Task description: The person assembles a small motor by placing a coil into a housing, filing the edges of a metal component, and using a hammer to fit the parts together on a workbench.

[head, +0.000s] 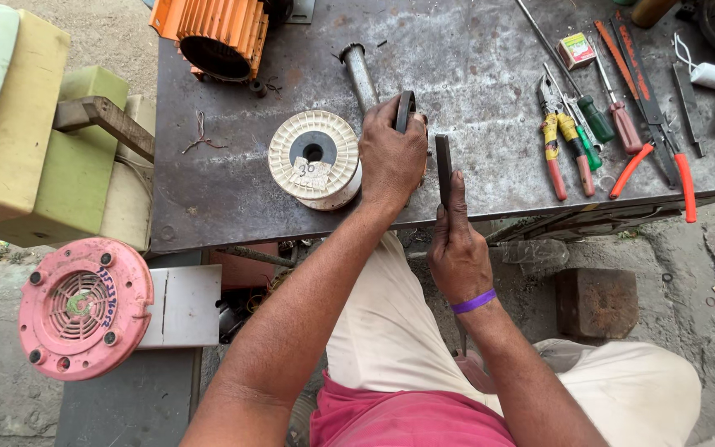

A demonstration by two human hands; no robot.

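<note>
My left hand [391, 156] rests on the steel workbench [473, 66] and grips a dark ring-shaped part [405, 109] held on edge. Just behind it lies a grey metal tube [360, 76]. My right hand [458, 248], with a purple wristband, holds a flat dark metal bar [443, 168] upright at the bench's near edge, close beside the left hand. A white plastic spool [314, 159] with a paper tag lies flat immediately left of my left hand.
Pliers [551, 149], screwdrivers [597, 120], red-handled snips [664, 141] and a small box [576, 50] lie at the bench's right. An orange finned motor housing [218, 33] sits at the back left. A pink fan cover [84, 308] and a brick [596, 302] are below.
</note>
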